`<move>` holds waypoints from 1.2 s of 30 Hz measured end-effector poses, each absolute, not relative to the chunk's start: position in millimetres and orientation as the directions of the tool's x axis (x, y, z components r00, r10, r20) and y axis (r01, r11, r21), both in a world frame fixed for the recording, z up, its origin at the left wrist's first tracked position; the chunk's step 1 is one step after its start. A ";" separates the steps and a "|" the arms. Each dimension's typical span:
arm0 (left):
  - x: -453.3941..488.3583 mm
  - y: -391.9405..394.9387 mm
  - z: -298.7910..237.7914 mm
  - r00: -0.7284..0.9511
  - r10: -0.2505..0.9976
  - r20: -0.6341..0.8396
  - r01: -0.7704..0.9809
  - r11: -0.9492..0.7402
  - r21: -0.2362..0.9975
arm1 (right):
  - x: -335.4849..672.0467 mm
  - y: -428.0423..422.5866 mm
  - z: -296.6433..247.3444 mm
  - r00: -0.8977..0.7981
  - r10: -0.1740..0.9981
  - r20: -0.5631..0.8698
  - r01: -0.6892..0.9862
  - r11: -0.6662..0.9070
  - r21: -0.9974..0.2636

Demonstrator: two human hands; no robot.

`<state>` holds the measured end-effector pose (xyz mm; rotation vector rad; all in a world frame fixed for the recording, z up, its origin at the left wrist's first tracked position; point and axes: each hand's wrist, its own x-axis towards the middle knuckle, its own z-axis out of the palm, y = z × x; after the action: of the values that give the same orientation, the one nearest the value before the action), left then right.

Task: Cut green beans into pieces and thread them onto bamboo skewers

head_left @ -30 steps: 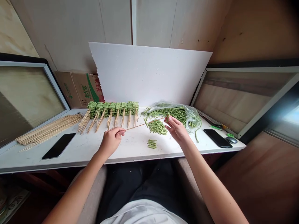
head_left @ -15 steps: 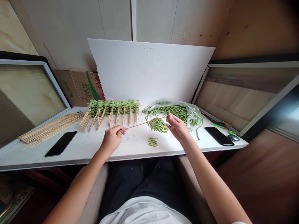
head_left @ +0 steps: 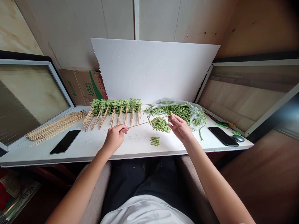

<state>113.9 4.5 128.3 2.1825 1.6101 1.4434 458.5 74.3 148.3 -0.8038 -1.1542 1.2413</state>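
wooden skewer (head_left: 149, 123) still held between left hand (head_left: 114, 140) and right hand (head_left: 181, 127)

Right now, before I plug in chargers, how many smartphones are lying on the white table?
2. One smartphone lies at the left of the table, below the loose bamboo skewers; the other lies right, beyond the plastic bag of green beans.

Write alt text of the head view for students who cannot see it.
Left hand and right hand hold a wooden skewer over a white table, right fingers pinching a green bean piece at its tip; behind lie a row of bean-filled skewers and a clear plastic bag of long beans.
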 end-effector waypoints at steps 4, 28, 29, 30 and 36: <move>113.1 5.4 127.6 0.012 0.770 0.637 0.719 -0.450 0.530 | 458.6 74.4 148.2 -0.049 0.976 0.211 -0.305 0.187 -0.934; 111.0 3.5 127.2 0.019 0.732 0.682 0.740 -0.468 0.482 | 443.9 70.6 145.3 0.020 0.975 0.221 -0.367 0.212 -0.906; 110.7 4.0 126.5 0.022 0.741 0.672 0.734 -0.468 0.492 | 443.6 71.0 144.5 0.021 0.975 0.223 -0.368 0.215 -0.905; 110.3 4.6 125.8 0.025 0.750 0.660 0.727 -0.467 0.503 | 443.3 71.2 144.0 0.019 0.974 0.226 -0.370 0.217 -0.904; 108.9 7.7 122.7 0.082 0.792 0.604 0.727 -0.463 0.508 | 442.7 70.0 145.1 -0.021 0.963 0.268 -0.401 0.237 -0.885</move>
<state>108.9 7.7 122.7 2.2538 1.5865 1.3439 442.7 70.0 145.1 -0.6864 -1.0714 1.2354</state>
